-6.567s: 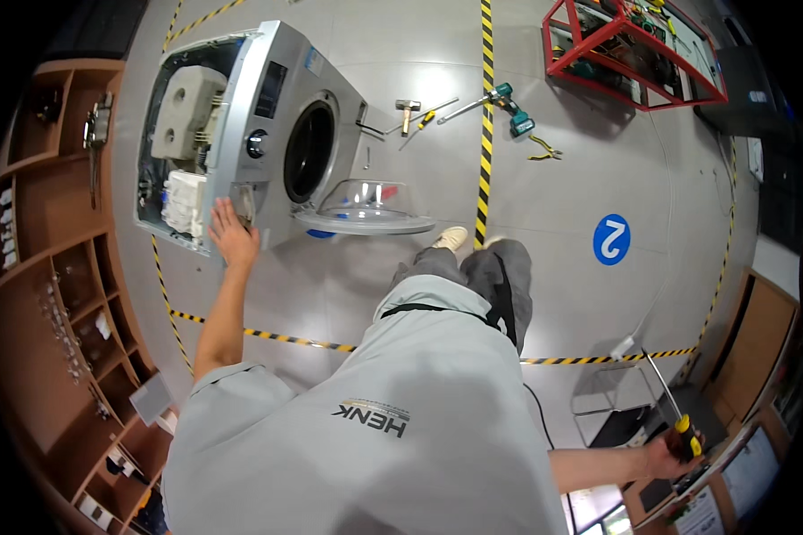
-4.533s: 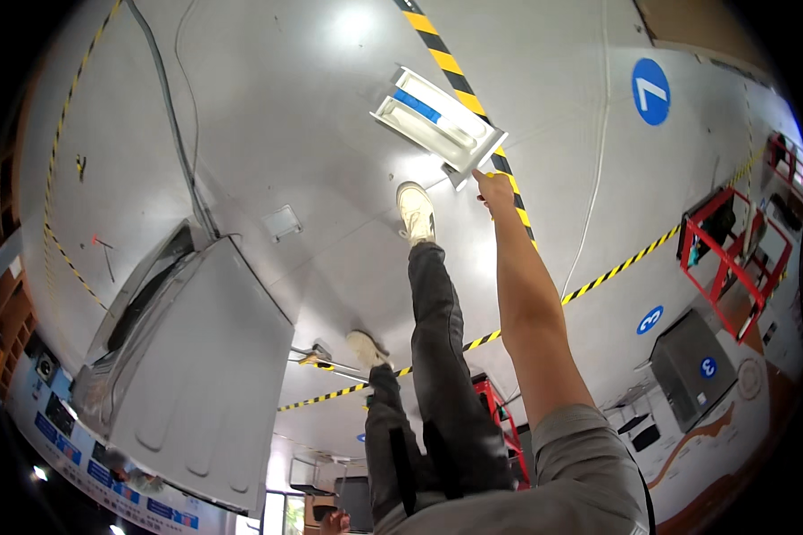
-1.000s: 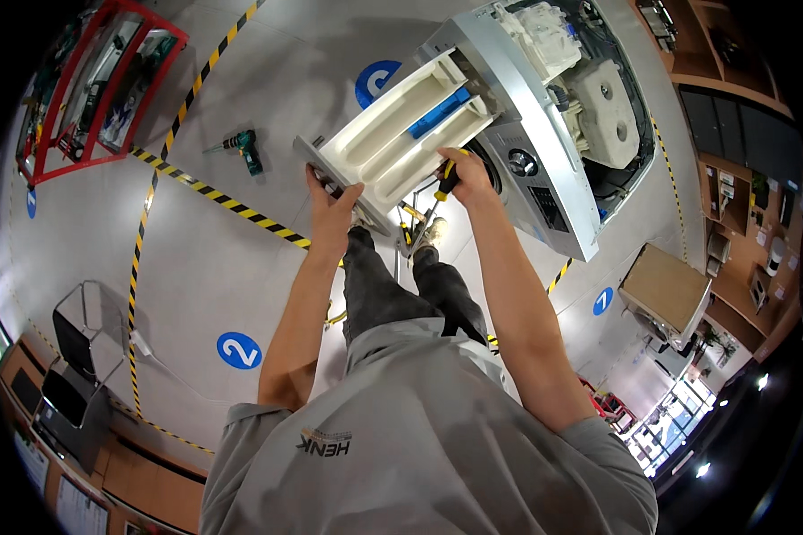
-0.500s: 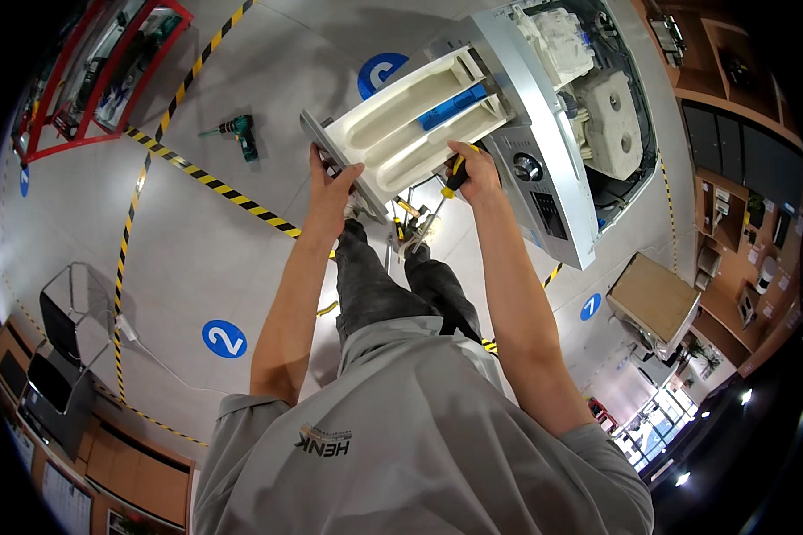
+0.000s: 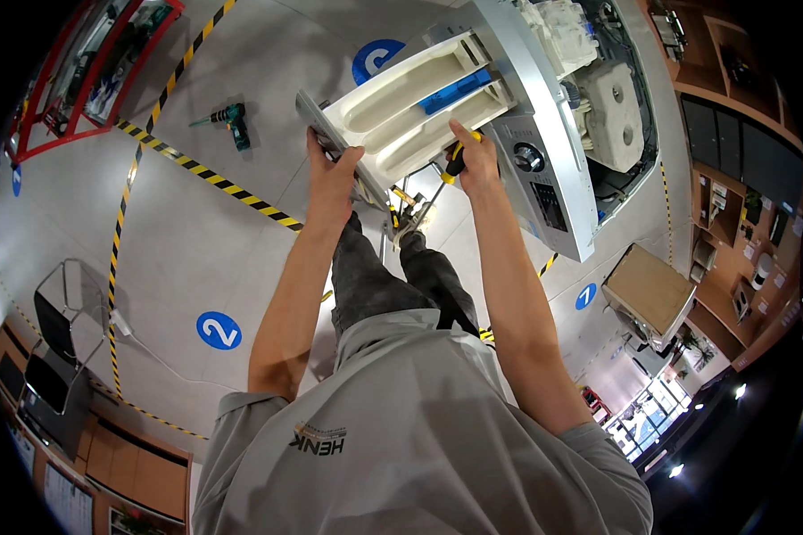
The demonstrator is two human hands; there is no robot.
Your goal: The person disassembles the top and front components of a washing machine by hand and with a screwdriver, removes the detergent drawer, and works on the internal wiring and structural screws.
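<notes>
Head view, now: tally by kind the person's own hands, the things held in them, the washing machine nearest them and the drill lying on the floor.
Hands: 2 (left hand, right hand)
Detergent drawer: 1
Screwdriver: 1
Washing machine: 1
Cordless drill: 1
Total: 6

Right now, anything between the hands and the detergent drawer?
Nothing visible blocks the left hand, which grips the drawer by its front. The right hand holds a screwdriver beside the drawer; contact is unclear.

I'm getting smooth matt plastic on the detergent drawer, satin metallic finish on the washing machine, matt counterweight, plastic screwdriver handle, cloth shirt.
</notes>
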